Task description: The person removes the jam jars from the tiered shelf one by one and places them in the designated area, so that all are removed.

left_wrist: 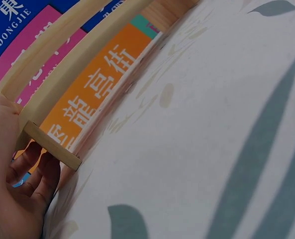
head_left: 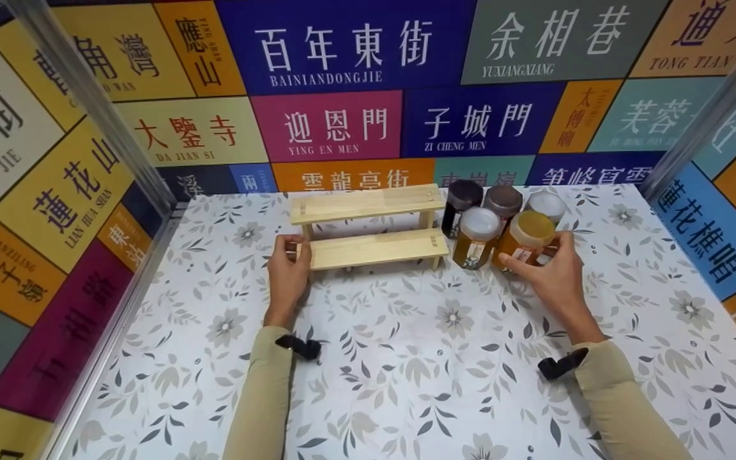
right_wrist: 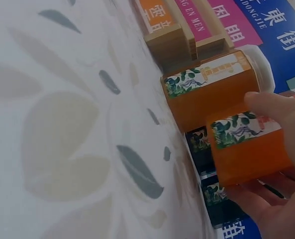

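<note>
A two-tier wooden rack [head_left: 377, 249] stands on the table, and my left hand [head_left: 289, 275] grips the left end of its lower shelf. In the left wrist view the thumb lies near the shelf top while the fingers [left_wrist: 33, 172] curl behind the short leg. To the right, my right hand [head_left: 556, 275] holds an amber jar with a yellow lid [head_left: 532, 227], thumb on one side and fingers on the other. The right wrist view shows this jar's label [right_wrist: 242, 127] and its base close above the table. A white-lidded amber jar [head_left: 475, 239] stands just left of it.
Behind the held jar are a black-lidded dark jar [head_left: 462, 203], a brown-lidded jar [head_left: 502, 199] and another white-lidded jar [head_left: 547, 204]. The table [head_left: 381, 383] has a flower-patterned cover. Panels of colored signs [head_left: 342, 45] rise at the back and both sides.
</note>
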`<state>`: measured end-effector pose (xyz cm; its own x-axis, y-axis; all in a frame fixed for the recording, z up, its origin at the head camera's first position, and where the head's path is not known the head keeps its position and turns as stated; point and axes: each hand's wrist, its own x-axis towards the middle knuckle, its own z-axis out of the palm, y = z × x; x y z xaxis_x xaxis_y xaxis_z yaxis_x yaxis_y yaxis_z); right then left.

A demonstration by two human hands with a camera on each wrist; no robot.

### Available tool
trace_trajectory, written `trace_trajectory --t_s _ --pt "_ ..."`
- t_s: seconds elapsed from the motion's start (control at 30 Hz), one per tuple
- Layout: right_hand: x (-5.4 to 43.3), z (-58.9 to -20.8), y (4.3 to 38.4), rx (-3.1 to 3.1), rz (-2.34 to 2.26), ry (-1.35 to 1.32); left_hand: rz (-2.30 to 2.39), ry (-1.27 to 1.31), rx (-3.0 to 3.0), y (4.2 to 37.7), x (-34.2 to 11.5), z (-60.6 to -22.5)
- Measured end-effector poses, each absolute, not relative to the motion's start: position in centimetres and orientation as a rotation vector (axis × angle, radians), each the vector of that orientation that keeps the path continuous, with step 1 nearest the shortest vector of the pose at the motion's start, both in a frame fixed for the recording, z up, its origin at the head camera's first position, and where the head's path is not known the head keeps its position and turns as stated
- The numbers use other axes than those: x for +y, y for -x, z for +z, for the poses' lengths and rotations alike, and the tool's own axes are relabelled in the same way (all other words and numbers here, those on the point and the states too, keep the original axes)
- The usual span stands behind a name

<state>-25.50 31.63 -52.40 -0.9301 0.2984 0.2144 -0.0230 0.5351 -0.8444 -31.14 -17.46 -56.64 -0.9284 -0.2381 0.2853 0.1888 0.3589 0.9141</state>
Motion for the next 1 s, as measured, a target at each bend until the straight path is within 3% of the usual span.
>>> trace_trajectory --t_s 1.0 --pt "30.4 -53.0 26.0 -2.525 1.354 0.244 -1.513 -0.061 -2.302 31.9 -18.7 -56.0"
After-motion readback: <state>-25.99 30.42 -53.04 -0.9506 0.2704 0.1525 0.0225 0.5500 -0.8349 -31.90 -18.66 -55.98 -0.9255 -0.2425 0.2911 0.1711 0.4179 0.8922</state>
